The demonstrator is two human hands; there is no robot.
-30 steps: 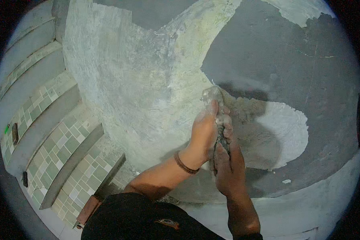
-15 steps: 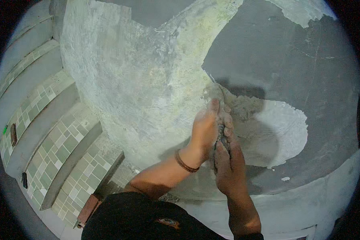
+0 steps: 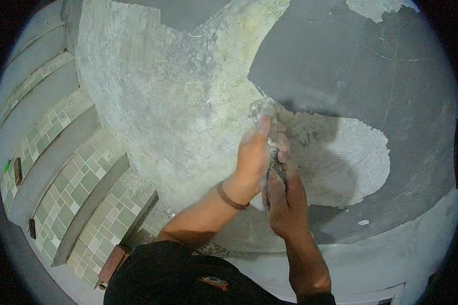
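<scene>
Both my hands are closed around a dusty hand scraper with a dark handle, held against the wall in front of me. My left hand, with a brown beaded bracelet at its wrist, grips the upper part, its thumb pointing up along the tool. Lower down, my right hand wraps the handle, its fingers reaching up beside the left. The scraper's grey, dust-coated head meets the wall beside the torn edge of the dark grey paint. My fingers partly hide the tool, and its exact blade shape cannot be made out.
Pale bare wall spreads to the left; a whitish stripped patch lies right of my hands. Tiled steps run down the left side, with a reddish-brown block near my sleeve. A small white flake shows on the grey paint.
My hands and the scraper appear slightly higher and further left in the picture, and the wall surface has shifted much the same way. Both hands keep their hold.
</scene>
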